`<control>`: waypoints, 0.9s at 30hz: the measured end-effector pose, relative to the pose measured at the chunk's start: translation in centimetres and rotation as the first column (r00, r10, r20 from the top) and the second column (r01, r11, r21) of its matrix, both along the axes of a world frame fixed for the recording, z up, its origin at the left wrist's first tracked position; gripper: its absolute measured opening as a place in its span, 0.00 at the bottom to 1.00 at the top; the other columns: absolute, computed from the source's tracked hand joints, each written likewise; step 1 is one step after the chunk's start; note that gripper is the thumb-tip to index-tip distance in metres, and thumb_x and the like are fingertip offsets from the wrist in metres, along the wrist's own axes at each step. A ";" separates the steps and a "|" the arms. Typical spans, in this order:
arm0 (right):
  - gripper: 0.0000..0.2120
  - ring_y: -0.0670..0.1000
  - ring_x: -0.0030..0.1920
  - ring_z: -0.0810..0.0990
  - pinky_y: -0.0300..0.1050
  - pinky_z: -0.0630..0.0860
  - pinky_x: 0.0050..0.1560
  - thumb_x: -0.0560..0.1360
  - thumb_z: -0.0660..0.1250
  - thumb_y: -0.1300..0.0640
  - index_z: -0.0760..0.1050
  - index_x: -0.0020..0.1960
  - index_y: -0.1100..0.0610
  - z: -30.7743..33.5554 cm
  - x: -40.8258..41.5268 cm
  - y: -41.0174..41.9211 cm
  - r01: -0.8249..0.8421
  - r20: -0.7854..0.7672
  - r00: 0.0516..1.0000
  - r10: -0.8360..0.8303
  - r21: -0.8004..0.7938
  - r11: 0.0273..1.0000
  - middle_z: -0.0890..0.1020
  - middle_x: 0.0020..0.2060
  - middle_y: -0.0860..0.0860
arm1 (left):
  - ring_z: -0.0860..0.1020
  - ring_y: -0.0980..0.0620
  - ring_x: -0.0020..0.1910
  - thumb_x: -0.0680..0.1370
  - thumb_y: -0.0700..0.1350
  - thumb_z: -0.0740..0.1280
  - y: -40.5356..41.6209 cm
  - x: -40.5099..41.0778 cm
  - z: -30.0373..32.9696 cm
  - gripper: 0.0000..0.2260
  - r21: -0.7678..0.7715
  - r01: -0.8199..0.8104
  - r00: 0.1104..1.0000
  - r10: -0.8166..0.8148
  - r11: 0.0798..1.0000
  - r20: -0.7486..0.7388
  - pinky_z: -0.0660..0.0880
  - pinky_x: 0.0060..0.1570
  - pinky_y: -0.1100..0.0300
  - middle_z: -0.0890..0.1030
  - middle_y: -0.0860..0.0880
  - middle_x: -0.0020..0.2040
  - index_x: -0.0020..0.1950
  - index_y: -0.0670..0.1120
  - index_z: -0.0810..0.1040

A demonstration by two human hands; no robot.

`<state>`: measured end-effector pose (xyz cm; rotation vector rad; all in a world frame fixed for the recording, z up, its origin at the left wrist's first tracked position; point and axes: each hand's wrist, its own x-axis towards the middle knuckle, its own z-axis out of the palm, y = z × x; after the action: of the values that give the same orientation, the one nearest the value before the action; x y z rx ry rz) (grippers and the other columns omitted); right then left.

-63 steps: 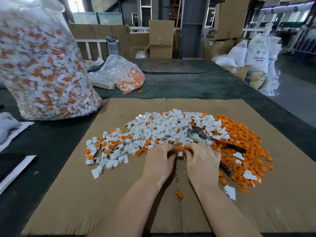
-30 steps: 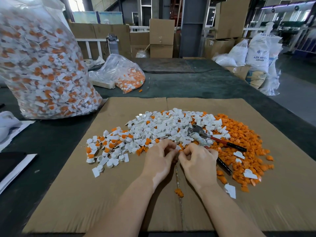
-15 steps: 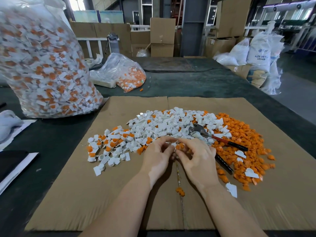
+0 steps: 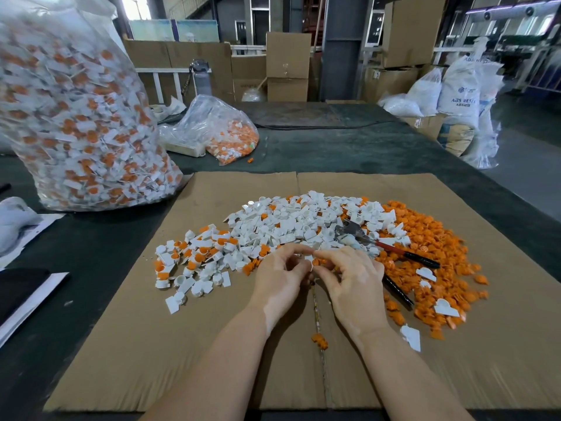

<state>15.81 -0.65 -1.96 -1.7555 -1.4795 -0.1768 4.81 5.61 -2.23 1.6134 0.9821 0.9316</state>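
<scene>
Across cardboard point(image 4: 212, 344) on dark table point(image 4: 349, 147), boxes point(image 4: 288, 56) at twelve o'clock; white piece point(image 4: 309, 263) pinched between curled left hand point(image 4: 277, 284) and right hand point(image 4: 355, 287).

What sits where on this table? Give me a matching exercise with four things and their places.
1 pliers
2 large clear bag
3 orange heap
4 small white piece

A pinched between left hand and right hand
B right part of cardboard sheet
C standing on table, far left
D lying where white heap meets orange

Pairs: 1-D, 2-C, 3-B, 4-A
</scene>
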 end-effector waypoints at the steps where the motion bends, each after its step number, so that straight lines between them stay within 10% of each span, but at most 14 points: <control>1: 0.09 0.52 0.45 0.77 0.47 0.61 0.47 0.69 0.74 0.61 0.82 0.49 0.53 0.0 0.0 0.0 -0.001 0.000 1.000 0.001 0.002 1.000 0.81 0.39 0.48 | 0.80 0.52 0.39 0.77 0.39 0.66 0.0 0.1 0.0 0.09 -0.004 -0.004 1.000 0.004 1.000 0.004 0.78 0.49 0.52 0.81 0.49 0.37 0.48 0.54 0.79; 13: 0.16 0.51 0.61 0.72 0.49 0.59 0.60 0.75 0.66 0.50 0.76 0.62 0.53 1.3 1.8 0.1 0.198 0.048 0.980 -0.194 -0.097 0.975 0.79 0.56 0.50 | 0.75 0.56 0.28 0.77 0.37 0.67 0.3 0.9 0.9 0.03 -0.240 0.028 0.981 0.020 0.970 0.193 0.76 0.32 0.64 0.76 0.43 0.34 0.49 0.44 0.78; 21: 0.29 0.59 0.72 0.55 0.67 0.43 0.69 0.74 0.58 0.41 0.60 0.71 0.52 3.3 6.1 1.4 0.418 0.259 0.902 -0.346 -0.726 0.546 0.60 0.72 0.56 | 0.75 0.59 0.27 0.77 0.37 0.66 0.6 1.1 1.0 0.04 -0.258 0.003 0.977 0.052 0.966 0.208 0.75 0.31 0.67 0.77 0.49 0.31 0.49 0.45 0.78; 27: 0.23 0.56 0.63 0.65 0.55 0.63 0.62 0.74 0.58 0.39 0.69 0.62 0.53 3.7 5.5 1.1 0.494 0.382 0.867 -0.322 -0.568 0.659 0.69 0.63 0.55 | 0.75 0.61 0.27 0.77 0.37 0.66 0.7 1.1 1.1 0.04 -0.277 -0.012 0.968 0.081 0.961 0.239 0.74 0.32 0.69 0.78 0.50 0.32 0.50 0.44 0.78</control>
<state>21.32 0.41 1.73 -2.7401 -1.3717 -0.1206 5.87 6.27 -1.13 1.2141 0.9308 0.9579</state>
